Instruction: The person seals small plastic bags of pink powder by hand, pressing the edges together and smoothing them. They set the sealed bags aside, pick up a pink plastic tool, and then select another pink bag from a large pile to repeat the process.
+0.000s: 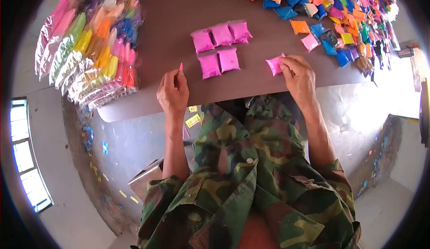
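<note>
Near the table's front edge, my left hand [173, 89] is closed, with a small pointed pink piece [181, 67] sticking up between thumb and finger. To the right, my right hand [296, 72] pinches the edge of a pink packet [274, 65]. Between my hands and farther back lie several magenta packets in two rows: three in the back row [221, 34] and two in the front row, one on the left [209, 65] and one on the right [229, 59]. Neither hand touches these.
The brown table [170, 25] holds a stack of clear bags with coloured contents [89, 43] at the left. A large heap of small coloured packets [336, 16] covers the back right. Below are a cardboard box [145, 177] and yellow scraps [193, 121] on the floor.
</note>
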`<state>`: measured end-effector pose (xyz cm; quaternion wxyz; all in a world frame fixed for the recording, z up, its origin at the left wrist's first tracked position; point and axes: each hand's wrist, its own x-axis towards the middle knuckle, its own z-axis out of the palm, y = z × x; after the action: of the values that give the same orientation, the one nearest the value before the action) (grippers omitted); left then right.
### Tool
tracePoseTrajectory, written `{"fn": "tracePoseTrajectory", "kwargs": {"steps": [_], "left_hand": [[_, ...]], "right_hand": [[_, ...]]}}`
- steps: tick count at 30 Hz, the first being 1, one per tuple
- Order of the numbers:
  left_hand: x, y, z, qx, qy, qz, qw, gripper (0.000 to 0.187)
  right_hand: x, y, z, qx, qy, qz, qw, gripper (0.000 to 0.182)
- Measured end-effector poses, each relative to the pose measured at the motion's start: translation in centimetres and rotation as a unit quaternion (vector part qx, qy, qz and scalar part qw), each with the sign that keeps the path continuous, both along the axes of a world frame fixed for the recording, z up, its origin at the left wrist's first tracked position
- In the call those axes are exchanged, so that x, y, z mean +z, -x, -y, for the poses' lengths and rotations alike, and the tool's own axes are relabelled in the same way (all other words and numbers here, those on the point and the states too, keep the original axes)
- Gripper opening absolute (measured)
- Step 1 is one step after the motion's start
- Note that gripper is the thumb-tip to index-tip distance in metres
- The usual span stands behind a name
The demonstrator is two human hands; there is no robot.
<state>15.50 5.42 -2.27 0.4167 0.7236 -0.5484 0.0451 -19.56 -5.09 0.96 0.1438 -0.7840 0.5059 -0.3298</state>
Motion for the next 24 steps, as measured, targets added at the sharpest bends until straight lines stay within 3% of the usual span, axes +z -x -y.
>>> {"fn": "tracePoseTrajectory", "kwargs": {"steps": [14,24], "left_hand": [[-0.4,-0.2,0.0,-0.002,0.017,-0.013,1.000,0.008],[-0.5,-0.2,0.0,-0.001,0.012,-0.012,1.000,0.007]], "right_hand": [[-1.3,-1.0,0.2,0.011,0.072,-0.008,0.997,0.016],[-1.2,-0.6,-0.7,0.031,0.065,-0.019,0.997,0.027]]}}
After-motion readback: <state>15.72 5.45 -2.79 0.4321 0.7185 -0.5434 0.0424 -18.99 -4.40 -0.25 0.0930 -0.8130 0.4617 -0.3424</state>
